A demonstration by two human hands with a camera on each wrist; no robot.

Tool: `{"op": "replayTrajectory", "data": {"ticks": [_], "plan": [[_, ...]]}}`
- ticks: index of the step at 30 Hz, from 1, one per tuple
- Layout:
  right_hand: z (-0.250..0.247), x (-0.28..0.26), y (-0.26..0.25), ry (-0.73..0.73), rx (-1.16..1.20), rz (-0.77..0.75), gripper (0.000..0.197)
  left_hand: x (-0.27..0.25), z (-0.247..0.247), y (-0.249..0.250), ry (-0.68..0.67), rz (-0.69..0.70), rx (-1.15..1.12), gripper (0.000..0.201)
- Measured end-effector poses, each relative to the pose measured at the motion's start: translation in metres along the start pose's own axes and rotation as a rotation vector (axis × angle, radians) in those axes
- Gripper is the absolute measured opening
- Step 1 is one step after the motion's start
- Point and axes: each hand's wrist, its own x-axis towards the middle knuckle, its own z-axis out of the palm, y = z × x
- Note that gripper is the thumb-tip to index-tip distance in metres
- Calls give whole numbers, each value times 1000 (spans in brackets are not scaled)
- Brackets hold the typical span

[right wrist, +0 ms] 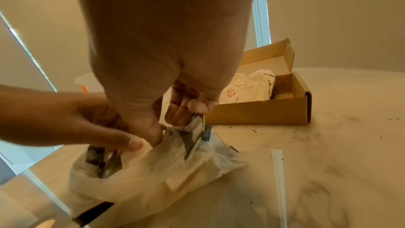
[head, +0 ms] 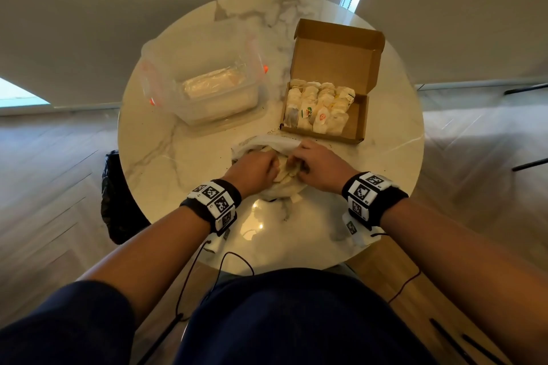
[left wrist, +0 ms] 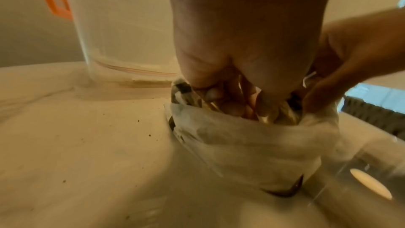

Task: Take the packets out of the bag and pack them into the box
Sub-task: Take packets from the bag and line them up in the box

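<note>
White crumpled plastic bag (head: 268, 145) is seen lying on the round marble-patterned tabletop (head: 166, 157), near the front edge, just in front of the brown cardboard box (head: 360, 115). The bag's mouth is held apart by both hands: the left hand (head: 252, 170) is pushed in with curled fingers (left wrist: 232, 108) among the contents, though whether a packet is actually clamped cannot be told; the rim on the other side is pinched by the right hand (head: 318, 164), fingers (right wrist: 181, 110) closed on the plastic. Dark-printed packet edges are glimpsed inside the bag in both wrist views. The box is set to the right on the tabletop, lid flap standing upright, and rows of small white paper packets (head: 318, 107) are packed in its left portion; bare cardboard is seen at its right end. A clear plastic container with orange clips (head: 207, 83) is placed to the left, well apart from the box. Dark crumbs (right wrist: 254, 130) are scattered on the tabletop near the box.
</note>
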Motion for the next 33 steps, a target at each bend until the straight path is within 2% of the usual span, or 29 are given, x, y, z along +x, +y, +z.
{"op": "replayTrajectory", "data": {"ticks": [2,7,9,11,13,15,17,21,26,30,33], "plan": [[1,2,1,-1,-5,-23,38,-3,-9,4,19,-19,-165,7],[5,11,-2,-9,-73,-40,57,-11,-30,12,80,-61,-373,14],[10,14,-3,-3,-96,-58,57,-12,-33,14,98,-59,-412,14],[15,16,-5,6,-108,-84,48,-14,-35,14,104,-58,-418,13],[16,18,-7,23,-92,-98,31,-14,-36,12,115,-67,-388,12],[15,18,-8,29,-76,-83,21,-14,-36,9,123,-80,-341,11],[13,17,-8,48,-64,-62,20,-13,-35,1,103,-60,-242,12],[8,14,-2,48,-85,-37,22,-11,-28,-14,71,28,49,33],[7,14,3,15,-70,-18,21,-3,-23,-18,53,-4,240,49],[8,13,3,15,-61,-10,23,4,-20,-15,52,-65,329,50],[8,13,4,15,-53,-9,24,9,-20,-11,87,-91,295,38]]}}
